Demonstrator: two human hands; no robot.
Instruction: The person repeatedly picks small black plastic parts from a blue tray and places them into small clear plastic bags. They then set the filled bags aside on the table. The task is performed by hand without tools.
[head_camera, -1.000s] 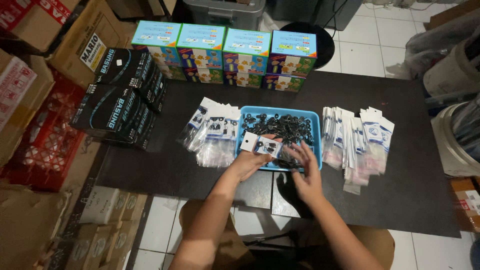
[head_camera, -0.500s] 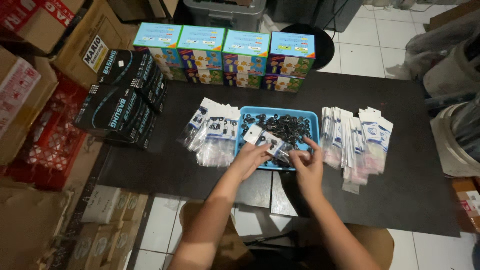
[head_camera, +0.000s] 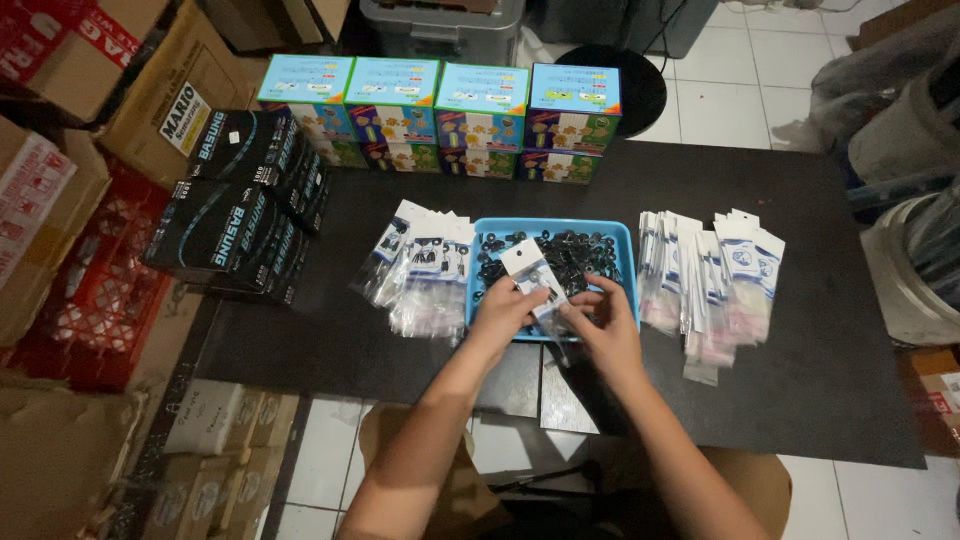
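Observation:
My left hand (head_camera: 503, 316) holds a small clear plastic packet with a white header card (head_camera: 530, 272) over the near edge of a blue tray (head_camera: 478, 300). My right hand (head_camera: 606, 330) is at the packet's lower end, fingers pinched together there; what they pinch is too small to tell. The tray is full of small black parts (head_camera: 570, 255). A pile of filled packets (head_camera: 425, 268) lies left of the tray. A row of empty packets (head_camera: 712, 275) lies to its right. All rest on a black table (head_camera: 820, 370).
Four colourful boxes (head_camera: 440, 115) line the table's far edge. Black boxes (head_camera: 240, 210) are stacked at the left end. Cardboard cartons and a red crate (head_camera: 95, 290) crowd the floor on the left. Bags and a white bucket (head_camera: 915, 270) stand on the right.
The packet has been turned from lying flat across the tray to upright in my left hand. My right hand has moved in to its lower end.

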